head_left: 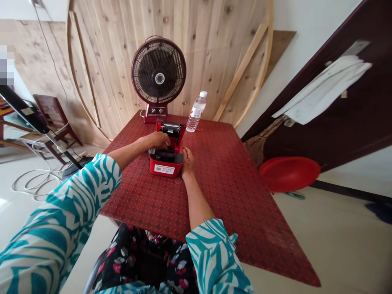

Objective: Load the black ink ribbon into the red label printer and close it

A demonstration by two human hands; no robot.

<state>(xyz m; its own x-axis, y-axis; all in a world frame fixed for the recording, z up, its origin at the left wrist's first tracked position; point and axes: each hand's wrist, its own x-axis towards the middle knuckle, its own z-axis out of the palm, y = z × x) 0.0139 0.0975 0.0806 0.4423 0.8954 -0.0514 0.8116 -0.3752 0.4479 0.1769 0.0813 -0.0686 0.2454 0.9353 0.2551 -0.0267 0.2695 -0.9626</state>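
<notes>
A small red label printer (167, 168) stands on the table with its lid (171, 129) tipped up and back, showing a dark roller part inside. A white sticker with a barcode is on its near side. My left hand (159, 140) reaches in from the left over the opened body, fingers curled down into it. What those fingertips hold, if anything, is hidden. Against the printer's right side my right hand (188, 162) is closed, gripping the casing, with its fingers partly out of sight.
The table (226, 183) has a red patterned cover. Behind the printer stand a dark red fan (158, 75) and a clear water bottle (196, 112). A large round wooden panel (202, 49) leans at the back. A red basin (290, 173) is off to the right.
</notes>
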